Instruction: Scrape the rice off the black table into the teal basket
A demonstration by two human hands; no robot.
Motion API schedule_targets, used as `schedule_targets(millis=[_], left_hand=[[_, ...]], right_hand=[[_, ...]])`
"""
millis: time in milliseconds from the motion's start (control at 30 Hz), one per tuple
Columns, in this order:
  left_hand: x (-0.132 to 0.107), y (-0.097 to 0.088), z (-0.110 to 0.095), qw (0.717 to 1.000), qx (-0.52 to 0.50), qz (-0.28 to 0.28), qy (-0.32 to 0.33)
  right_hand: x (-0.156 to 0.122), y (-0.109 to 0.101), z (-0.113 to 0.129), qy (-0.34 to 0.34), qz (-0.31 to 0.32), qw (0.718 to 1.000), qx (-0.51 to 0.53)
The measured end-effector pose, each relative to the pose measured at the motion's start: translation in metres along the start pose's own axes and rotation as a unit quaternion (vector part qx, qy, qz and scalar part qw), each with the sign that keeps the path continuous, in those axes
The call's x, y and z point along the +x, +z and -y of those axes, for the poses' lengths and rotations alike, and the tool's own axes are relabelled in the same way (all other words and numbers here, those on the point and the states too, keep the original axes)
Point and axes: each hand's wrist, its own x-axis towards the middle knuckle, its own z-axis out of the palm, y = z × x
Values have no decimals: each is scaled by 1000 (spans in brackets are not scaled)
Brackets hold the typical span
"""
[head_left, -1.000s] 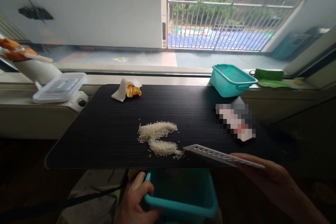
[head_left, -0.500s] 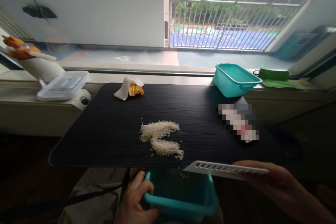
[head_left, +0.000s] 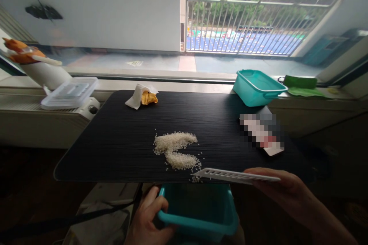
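Note:
A pile of white rice (head_left: 181, 160) lies on the black table (head_left: 115, 153), with loose grains around it and a small cluster at the front edge. My right hand (head_left: 276, 183) grips a white slotted plastic scraper (head_left: 227, 175), its left tip down by those front grains. Below that edge, my left hand (head_left: 151, 214) is closed on the left rim of a teal plastic tub (head_left: 198, 224), thumb outside and fingers over the rim. The inside of the tub is dark, so its contents cannot be made out.
Another teal tub (head_left: 257, 88) stands at the table's back right corner, near a green cloth (head_left: 300, 84). A pixelated flat object (head_left: 261, 134) lies at right. White paper with an orange-yellow item (head_left: 148, 98) sits at back left. A clear lid (head_left: 71, 93) rests on the radiator.
My right hand has moved the scraper left and up, from above the tub onto the table's front edge by the rice. My left hand and the tub have stayed put.

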Motion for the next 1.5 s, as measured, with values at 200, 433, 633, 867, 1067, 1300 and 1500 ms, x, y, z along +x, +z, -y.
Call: schedule_targets(millis=[200, 433, 633, 867, 1067, 1300, 1500], left_hand=[[2, 1, 1, 1000, 2, -3, -1], [1, -1, -1, 1000, -5, -6, 1], [1, 1, 1, 1000, -6, -16, 8], [1, 0, -1, 999, -6, -35, -17], [-2, -3, 4, 999, -2, -46, -7], [0, -5, 4, 998, -12, -61, 4], [-1, -5, 4, 998, -19, -56, -16]], right_hand=[[-1, 3, -5, -7, -12, 1000, 7], [1, 10, 7, -14, 50, 999, 14], [4, 12, 5, -16, 63, 998, 10], [22, 25, 13, -48, 44, 998, 16], [39, 38, 11, -59, 52, 997, -5], [32, 37, 18, -58, 67, 996, -5], [26, 34, 15, -59, 84, 995, -15]])
